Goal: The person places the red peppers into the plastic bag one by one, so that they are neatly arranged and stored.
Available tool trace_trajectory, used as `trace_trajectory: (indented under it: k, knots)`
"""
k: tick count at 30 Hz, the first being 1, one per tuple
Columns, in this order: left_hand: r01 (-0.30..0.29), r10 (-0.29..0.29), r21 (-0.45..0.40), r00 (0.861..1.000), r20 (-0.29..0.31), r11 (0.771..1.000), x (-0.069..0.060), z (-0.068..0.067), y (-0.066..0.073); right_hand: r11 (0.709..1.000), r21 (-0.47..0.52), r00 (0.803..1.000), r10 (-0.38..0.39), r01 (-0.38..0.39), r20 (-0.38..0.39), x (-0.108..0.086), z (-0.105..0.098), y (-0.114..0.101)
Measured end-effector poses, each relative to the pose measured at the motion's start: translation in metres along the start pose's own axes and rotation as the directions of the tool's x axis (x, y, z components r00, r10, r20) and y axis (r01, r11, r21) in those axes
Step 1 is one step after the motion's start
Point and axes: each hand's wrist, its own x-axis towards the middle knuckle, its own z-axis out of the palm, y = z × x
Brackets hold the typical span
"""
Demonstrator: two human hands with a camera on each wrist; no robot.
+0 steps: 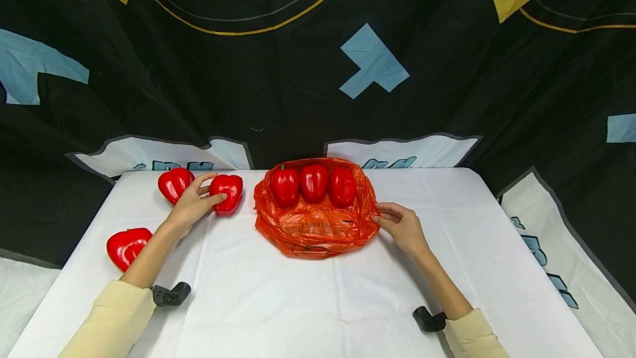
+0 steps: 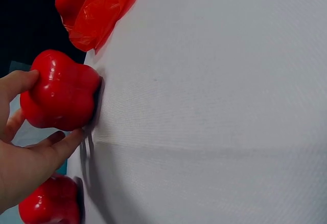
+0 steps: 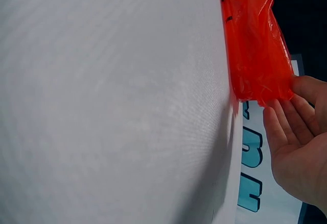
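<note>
My left hand (image 1: 191,206) grips a red bell pepper (image 1: 226,194) on the left side of the table, thumb on one side and fingers on the other, as the left wrist view also shows of this pepper (image 2: 61,91). At the middle back lies an orange-red plastic bag (image 1: 318,231), spread open, with three red bell peppers (image 1: 314,183) in a row inside. With thumb and fingertips my right hand (image 1: 403,228) pinches the bag's right edge; the right wrist view shows the bag (image 3: 255,45) between them.
Two more red bell peppers lie on the left: one (image 1: 174,184) behind my left hand and another (image 1: 128,247) beside the left forearm. A white cloth (image 1: 278,303) covers the table. Behind it hangs a dark printed curtain (image 1: 278,93).
</note>
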Motion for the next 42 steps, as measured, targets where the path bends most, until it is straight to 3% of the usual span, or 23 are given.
trace_trajectory:
  k: [7, 13, 25, 33, 42]
  knots:
    - [0.019, -0.019, -0.005, 1.0, 0.011, 1.0, 0.002, 0.0, 0.0, 1.0, 0.012, 1.0, 0.022, -0.022, -0.005, 0.002, 0.0, 0.003]
    - [0.023, -0.023, -0.011, 1.0, 0.011, 1.0, 0.001, 0.001, -0.001, 0.999, 0.029, 1.0, 0.021, -0.02, -0.017, 0.009, -0.002, 0.028]
    - [-0.033, 0.031, -0.062, 0.999, -0.034, 0.998, -0.005, 0.004, 0.004, 1.0, 0.008, 0.999, 0.016, -0.016, -0.027, 0.01, -0.002, 0.032]
    - [-0.103, 0.101, -0.03, 0.992, -0.072, 0.994, -0.015, 0.011, 0.022, 1.0, -0.012, 0.999, 0.015, -0.016, -0.032, 0.01, -0.003, 0.033]
    - [-0.14, 0.137, -0.075, 0.989, -0.053, 0.987, -0.03, 0.035, 0.05, 1.0, -0.015, 0.999, 0.02, -0.021, -0.031, 0.011, -0.002, 0.033]
